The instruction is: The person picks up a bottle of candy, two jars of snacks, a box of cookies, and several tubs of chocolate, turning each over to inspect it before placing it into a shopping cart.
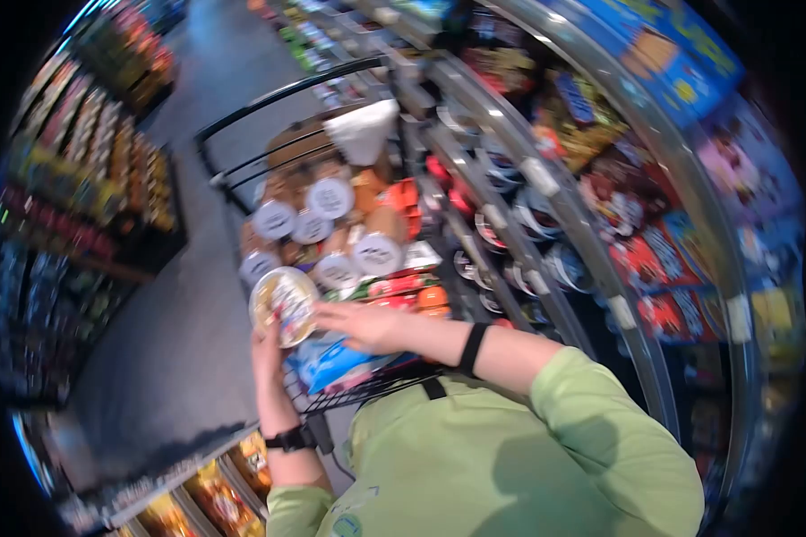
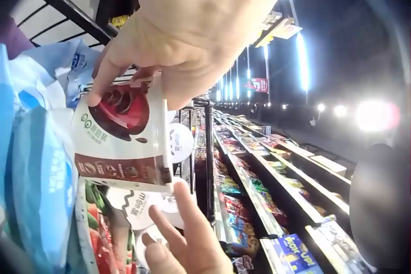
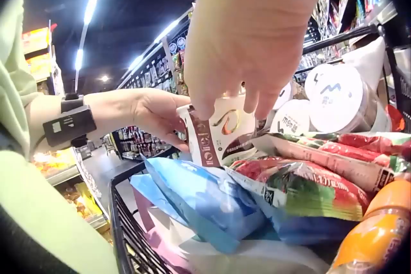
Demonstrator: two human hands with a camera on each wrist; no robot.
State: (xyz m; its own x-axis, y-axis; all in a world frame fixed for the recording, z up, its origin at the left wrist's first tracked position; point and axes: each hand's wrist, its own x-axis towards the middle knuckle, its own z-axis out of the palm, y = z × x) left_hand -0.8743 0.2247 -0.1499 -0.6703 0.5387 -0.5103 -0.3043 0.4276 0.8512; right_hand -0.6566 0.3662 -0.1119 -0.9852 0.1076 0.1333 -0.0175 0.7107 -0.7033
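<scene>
From the head view, both hands meet over a wire shopping cart (image 1: 242,112) in a shop aisle. The left hand (image 1: 264,347) grips a round tub (image 1: 282,304) from below, fingers wrapped up its side. The right hand (image 1: 367,324) lies flat beside it, fingers stretched out towards its pale printed lid. The tub is held just above the cart's near end, over a soft blue bag (image 1: 331,362). Further in stand several white-lidded tubs (image 1: 331,199) with round, flat tops. Freezer shelves (image 1: 546,197) run along the right.

The left wrist view shows the tub (image 2: 122,132) side-on, a smooth tapered cup printed white, dark red and brown. The left hand (image 2: 192,36) clamps it from above, thumb on the printed wall. The fingers (image 2: 186,213) of the right hand come up from below, nearly straight, with one tip on the tub's lower edge. Only this view shows that contact underneath.

In the right wrist view, the right hand (image 3: 250,49) hangs over the tub (image 3: 218,136), its fingers loose and only their tips resting on it, not closed round it. The left hand (image 3: 154,116) holds the far side. Only here are the crinkled red and green packets (image 3: 302,190) and a glossy orange bottle (image 3: 379,235) beside the blue bag (image 3: 199,197) clear.
</scene>
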